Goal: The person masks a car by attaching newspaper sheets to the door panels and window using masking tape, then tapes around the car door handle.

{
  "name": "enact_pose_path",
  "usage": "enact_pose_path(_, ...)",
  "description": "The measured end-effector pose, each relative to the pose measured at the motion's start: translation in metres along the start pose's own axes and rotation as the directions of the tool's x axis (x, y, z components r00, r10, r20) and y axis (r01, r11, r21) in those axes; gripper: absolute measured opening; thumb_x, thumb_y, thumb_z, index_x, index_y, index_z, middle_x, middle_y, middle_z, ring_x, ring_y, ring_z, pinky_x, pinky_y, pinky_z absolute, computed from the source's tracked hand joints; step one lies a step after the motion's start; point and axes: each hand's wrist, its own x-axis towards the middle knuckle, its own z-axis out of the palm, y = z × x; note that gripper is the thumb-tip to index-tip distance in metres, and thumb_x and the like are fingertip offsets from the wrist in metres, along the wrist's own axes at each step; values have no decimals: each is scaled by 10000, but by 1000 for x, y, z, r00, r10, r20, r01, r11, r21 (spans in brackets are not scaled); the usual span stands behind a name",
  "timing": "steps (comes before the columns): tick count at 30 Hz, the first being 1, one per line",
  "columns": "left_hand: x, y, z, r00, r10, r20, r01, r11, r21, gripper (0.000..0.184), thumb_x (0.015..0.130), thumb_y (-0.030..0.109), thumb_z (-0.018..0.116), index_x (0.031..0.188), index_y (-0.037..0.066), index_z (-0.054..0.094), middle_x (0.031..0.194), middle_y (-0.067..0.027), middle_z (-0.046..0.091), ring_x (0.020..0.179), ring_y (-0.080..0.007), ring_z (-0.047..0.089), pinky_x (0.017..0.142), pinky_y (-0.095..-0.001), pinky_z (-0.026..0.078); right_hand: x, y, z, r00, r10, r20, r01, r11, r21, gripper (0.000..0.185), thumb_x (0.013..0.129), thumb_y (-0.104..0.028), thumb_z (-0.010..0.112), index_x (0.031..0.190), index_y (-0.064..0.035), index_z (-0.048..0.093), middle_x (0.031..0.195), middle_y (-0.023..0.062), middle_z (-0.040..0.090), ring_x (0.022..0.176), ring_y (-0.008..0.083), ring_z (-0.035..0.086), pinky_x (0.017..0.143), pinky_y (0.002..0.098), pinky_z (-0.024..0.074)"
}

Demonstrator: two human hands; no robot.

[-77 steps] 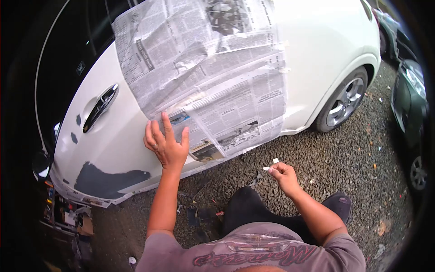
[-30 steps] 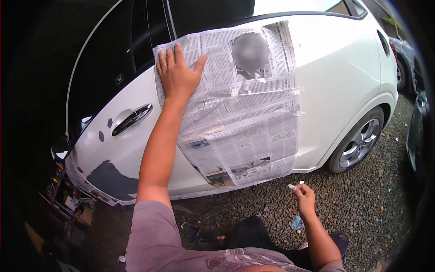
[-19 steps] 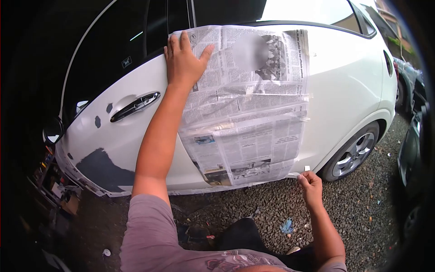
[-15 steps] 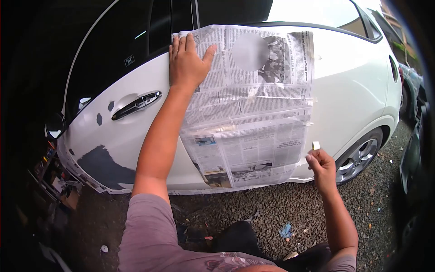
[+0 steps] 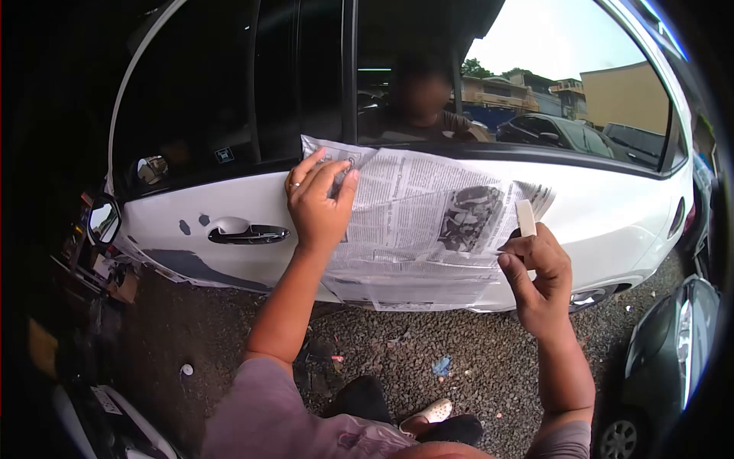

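Newspaper sheets (image 5: 413, 206) cover part of the side of a white car (image 5: 604, 222), below the rear window. My left hand (image 5: 321, 200) rests on the upper left of the newspaper with its fingers apart, and the paper's top left corner sticks up beside it. My right hand (image 5: 539, 268) is at the newspaper's right side, thumb and fingers pinched, with a small pale roll of tape (image 5: 525, 218) in it. The paper's upper right edge is curled away from the car. A chrome door handle (image 5: 248, 232) lies left of my left hand.
Grey patches (image 5: 199, 264) mark the front door. A dark car (image 5: 665, 344) stands at the right. On the gravel (image 5: 397, 344) lies a blue scrap (image 5: 441, 366). The rear window (image 5: 512, 84) reflects a person and parked cars. Boxes (image 5: 122, 283) stand at the far left.
The view has shifted up towards the windows. My right hand has risen with the tape from low by the wheel to the newspaper's upper right. My left hand stays at its upper left, fingers more bent.
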Motion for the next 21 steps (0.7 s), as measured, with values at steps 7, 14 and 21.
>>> enact_pose_path(7,25,13,-21,985,17,174,-20,1000,17,353,867,154,873,1202,70,798,1134,-53,809,1299,-301,648,1074,-459,476,85,-77,26,984,177,24,-174,980,-94,37,976,-49,765,978,-21,740,918,126,642,718,232,647,671,361,513)
enact_pose_path(14,48,1,-29,955,-2,296,55,983,-172,274,834,205,890,1091,154,811,1020,20,780,1129,-253,650,986,-465,467,132,-86,103,957,284,59,-223,851,-475,32,926,-172,776,946,-148,780,1039,136,668,972,375,691,851,506,481)
enact_pose_path(21,74,-8,-11,962,22,272,22,988,-156,144,870,304,837,884,187,754,875,46,744,934,-230,652,960,-474,417,153,-103,143,959,246,-140,-268,634,-725,78,943,-212,726,920,-151,769,1039,113,665,1032,328,693,873,513,423)
